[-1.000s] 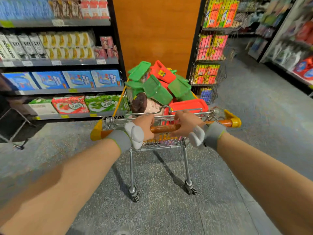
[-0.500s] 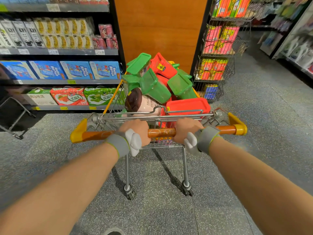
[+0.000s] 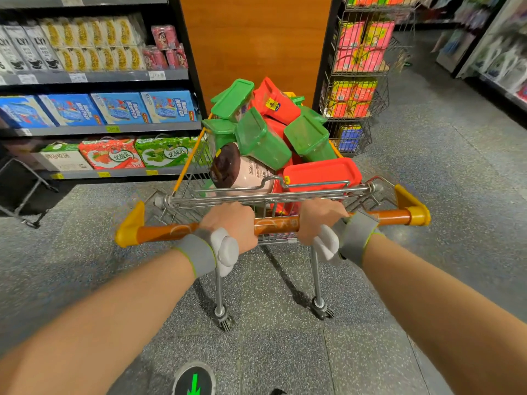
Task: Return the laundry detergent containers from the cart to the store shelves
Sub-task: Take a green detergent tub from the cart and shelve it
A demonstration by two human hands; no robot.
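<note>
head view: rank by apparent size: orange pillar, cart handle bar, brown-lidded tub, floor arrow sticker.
1. orange pillar
2. cart handle bar, long but thin
3. brown-lidded tub
4. floor arrow sticker, cut off at the frame edge, so unsure against the tub

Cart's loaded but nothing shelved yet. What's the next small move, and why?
Probably keep pushing the cart toward the aisle on the right: both the left hand and right hand grip the handle, and the near shelves hold cartons, not detergent.
</note>
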